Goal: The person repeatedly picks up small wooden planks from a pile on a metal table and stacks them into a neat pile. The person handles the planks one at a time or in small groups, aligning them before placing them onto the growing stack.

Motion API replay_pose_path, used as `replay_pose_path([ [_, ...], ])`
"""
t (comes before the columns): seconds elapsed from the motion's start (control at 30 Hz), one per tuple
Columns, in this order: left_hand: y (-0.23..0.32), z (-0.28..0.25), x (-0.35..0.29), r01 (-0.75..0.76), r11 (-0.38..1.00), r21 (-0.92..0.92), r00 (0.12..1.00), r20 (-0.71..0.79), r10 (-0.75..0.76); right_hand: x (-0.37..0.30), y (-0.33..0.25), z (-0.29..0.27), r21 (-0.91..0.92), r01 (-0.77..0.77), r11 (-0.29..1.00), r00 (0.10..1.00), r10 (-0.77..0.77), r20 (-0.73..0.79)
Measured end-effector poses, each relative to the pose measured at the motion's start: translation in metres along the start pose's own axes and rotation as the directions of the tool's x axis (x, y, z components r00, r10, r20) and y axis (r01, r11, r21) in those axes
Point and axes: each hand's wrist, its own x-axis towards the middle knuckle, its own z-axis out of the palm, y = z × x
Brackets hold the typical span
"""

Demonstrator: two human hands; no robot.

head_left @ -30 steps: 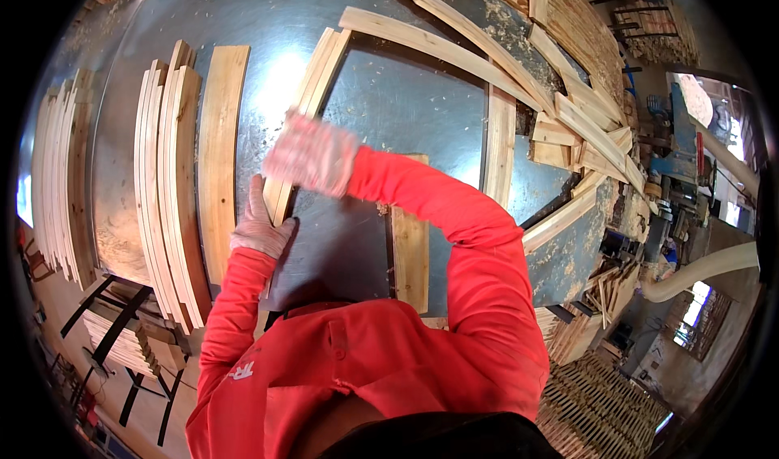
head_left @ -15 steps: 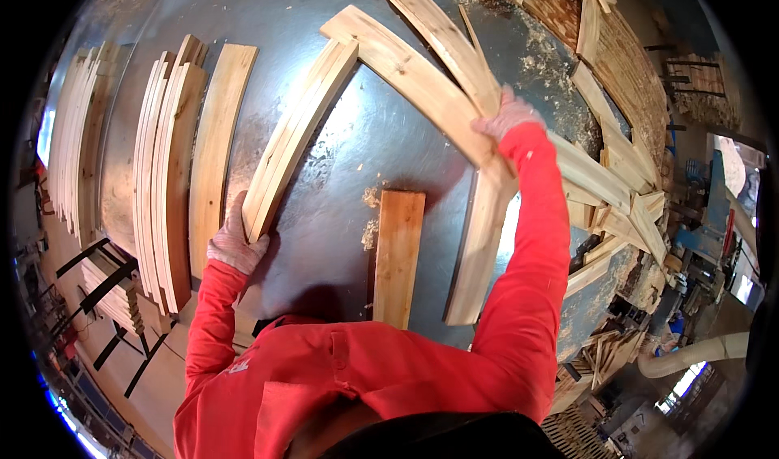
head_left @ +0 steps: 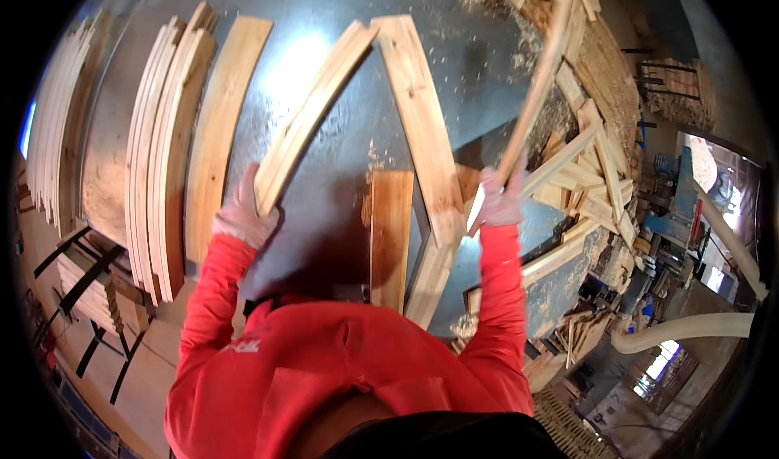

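My left hand [head_left: 245, 214], in a pale glove, is closed around the near end of a narrow wooden board [head_left: 315, 109] that slants away from me over the dark metal table [head_left: 324, 216]. In my right hand [head_left: 501, 201], also pale-gloved, is a long wooden strip [head_left: 539, 86], tilted up and away on the right and partly blurred. Between the hands lies a wide board [head_left: 418, 122], its near end resting over another board [head_left: 428, 287]. A shorter, darker orange board [head_left: 391, 236] lies close to my body.
Left of my left hand lie a single wide board [head_left: 231, 122], a stack of boards [head_left: 169, 151] and a farther stack [head_left: 69, 118]. A heap of offcuts [head_left: 596, 163] and sawdust covers the right side. A black-barred rack [head_left: 89, 297] stands at the lower left.
My right hand has lifted the long strip off the wide board and swung it upright to the right. The wide board has turned and shifted, parting from the left-hand board's far end.
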Motion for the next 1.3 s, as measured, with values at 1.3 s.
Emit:
replay_pose_path([
  [1.3, 0.047, 0.032, -0.012, 0.098, 0.989, -0.115, 0.995, 0.002, -0.099, -0.238, -0.038, 0.096, -0.739, -0.082, 0.668, 0.953, 0.269, 0.138],
])
